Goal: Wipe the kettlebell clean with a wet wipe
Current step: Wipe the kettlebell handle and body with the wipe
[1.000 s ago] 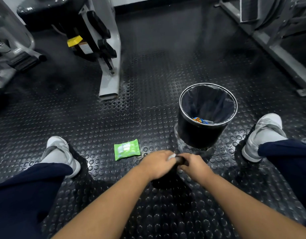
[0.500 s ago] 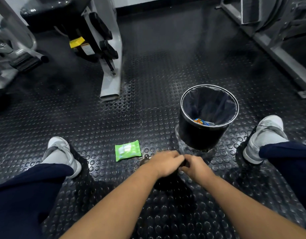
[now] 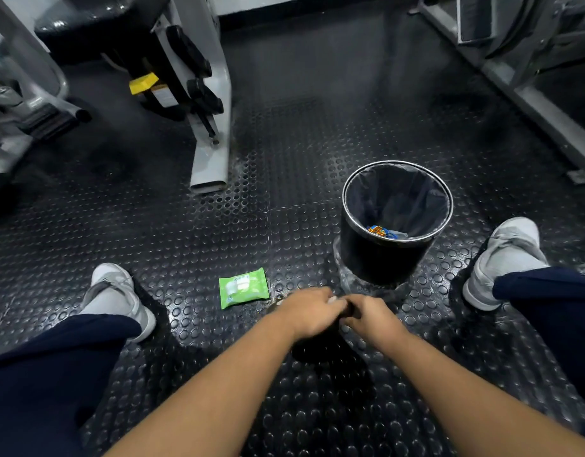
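The black kettlebell (image 3: 314, 344) sits right under both hands, mostly hidden. The left hand (image 3: 309, 313) is curled round a white wet wipe (image 3: 332, 299) on top of it. The right hand (image 3: 371, 319) is curled as well and seems to grip the kettlebell, but it is blurry. Hold tight with the right and rub all round with the left. The bin (image 3: 376, 258) stands just past the right hand.
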